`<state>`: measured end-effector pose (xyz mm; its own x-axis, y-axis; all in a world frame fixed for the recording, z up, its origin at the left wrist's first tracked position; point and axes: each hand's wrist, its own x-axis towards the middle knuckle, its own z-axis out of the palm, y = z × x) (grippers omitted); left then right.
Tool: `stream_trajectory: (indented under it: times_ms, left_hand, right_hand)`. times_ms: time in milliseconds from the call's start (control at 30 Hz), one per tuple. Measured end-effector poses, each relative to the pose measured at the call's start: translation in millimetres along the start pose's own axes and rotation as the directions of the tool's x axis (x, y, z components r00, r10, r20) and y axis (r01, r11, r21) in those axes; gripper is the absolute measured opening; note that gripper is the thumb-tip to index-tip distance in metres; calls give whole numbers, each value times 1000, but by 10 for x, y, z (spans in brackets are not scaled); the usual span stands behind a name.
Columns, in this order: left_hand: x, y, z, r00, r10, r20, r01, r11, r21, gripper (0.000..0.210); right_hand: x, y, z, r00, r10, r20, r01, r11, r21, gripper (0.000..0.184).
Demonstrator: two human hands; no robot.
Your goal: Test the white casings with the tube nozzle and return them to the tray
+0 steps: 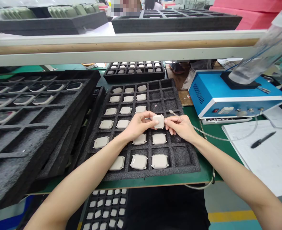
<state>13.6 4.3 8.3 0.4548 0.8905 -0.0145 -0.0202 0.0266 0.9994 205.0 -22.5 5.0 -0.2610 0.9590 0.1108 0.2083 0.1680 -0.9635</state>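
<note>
A beige square watch case (158, 121) is held up over the foam tray (137, 174), its flat face towards me. My left hand (142, 123) grips its left side, the thumb lying on the face. At the right edge, my right hand (178, 126) pinches the case between thumb and fingers. A thin clear tube (216, 136) with a pale tip runs to my right hand; the tip sticks out beyond the fingers, and how the tube is held is partly hidden. Similar cases, such as one watch case (159, 161), lie in the tray's pockets below.
On the right stands a blue machine (227, 99) carrying a clear cylinder (253, 57). Paper sheets (263, 163) with a black pen (263, 140) lie before it. Stacked foam trays (42, 127) with dark-faced watch parts fill the left. A rail (131, 48) crosses above the bench.
</note>
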Motion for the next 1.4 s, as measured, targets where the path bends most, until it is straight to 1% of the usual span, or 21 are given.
stream_trajectory:
  times_ms: [100, 200, 333, 400, 467, 567, 633, 700, 767, 800, 867, 933, 967, 1000, 1033, 1100, 1133, 1167, 1233, 1333, 1400]
  left_hand:
    - [-1, -16, -6, 1000, -4, 2, 4, 1000, 27, 23]
    - [1, -61, 2, 1000, 7, 25, -9, 998, 59, 22]
    - [-15, -83, 88, 999, 49, 25, -51, 995, 86, 19]
    - [-25, -69, 139, 997, 73, -28, -71, 995, 74, 19]
    - [-23, -49, 156, 988, 84, -132, -80, 996, 36, 20]
    - [8, -28, 86, 950, 98, -296, -108, 994, -15, 24]
    - [41, -17, -1, 918, 110, -381, -134, 990, -35, 25]
    - [70, -5, -76, 890, 110, -443, -152, 987, -60, 26]
    - [86, 7, -117, 880, 94, -465, -151, 985, -88, 28]
    - [88, 11, -123, 883, 79, -462, -142, 984, -104, 29]
    - [84, 13, -117, 897, 36, -440, -110, 983, -145, 30]
    - [78, 9, -102, 912, -17, -410, -70, 978, -195, 30]
    - [77, 7, -98, 917, -43, -396, -50, 974, -221, 29]
    - [78, 5, -96, 921, -67, -383, -31, 969, -245, 27]
    - [81, 5, -98, 923, -89, -374, -16, 963, -267, 25]
    - [89, 8, -108, 921, -119, -371, 2, 954, -301, 21]
    - [93, 12, -114, 918, -127, -375, 5, 951, -310, 19]
    - [96, 18, -119, 915, -131, -382, 5, 949, -314, 18]
    - [95, 33, -123, 911, -131, -390, 5, 951, -308, 17]
    - [87, 58, -121, 921, -122, -371, 18, 962, -272, 19]
    - [81, 70, -122, 931, -115, -346, 33, 972, -233, 22]
  right_hand:
    - [-2, -43, -10, 1000, -12, 2, 12, 999, -46, 29]
    - [-9, -56, -1, 1000, 16, -18, -18, 995, -94, 18]
    - [-26, -61, 54, 989, 29, -148, -61, 974, -219, 13]
    - [-12, -74, 62, 980, -3, -197, -55, 956, -289, 16]
    - [48, -94, 19, 974, -43, -225, -40, 936, -350, 16]
    - [254, -125, -162, 953, -64, -296, -77, 895, -440, 19]
    - [451, -143, -318, 959, -9, -283, -158, 814, -558, 24]
    - [651, -167, -447, 972, 124, -198, -230, 655, -719, 28]
    - [807, -209, -514, 958, 245, -150, -261, 521, -813, 29]
    - [857, -237, -520, 950, 277, -148, -270, 482, -834, 28]
    - [880, -300, -478, 949, 258, -180, -281, 439, -854, 22]
    - [803, -348, -375, 959, 175, -221, -274, 391, -878, 22]
    - [734, -361, -307, 972, 118, -202, -232, 378, -896, 24]
    - [654, -365, -232, 987, 71, -141, -157, 377, -913, 26]
    - [571, -361, -156, 998, 34, -44, -53, 384, -922, 26]
    - [430, -339, -19, 988, 11, 156, 138, 413, -900, 24]
    - [386, -327, 35, 976, 17, 217, 189, 430, -883, 24]
    - [363, -316, 75, 970, 33, 242, 201, 450, -870, 26]
    - [375, -302, 111, 969, 75, 236, 170, 492, -854, 27]
    - [459, -282, 76, 963, 143, 229, 102, 593, -799, 17]
    - [496, -249, 23, 966, 138, 218, 72, 666, -742, 11]
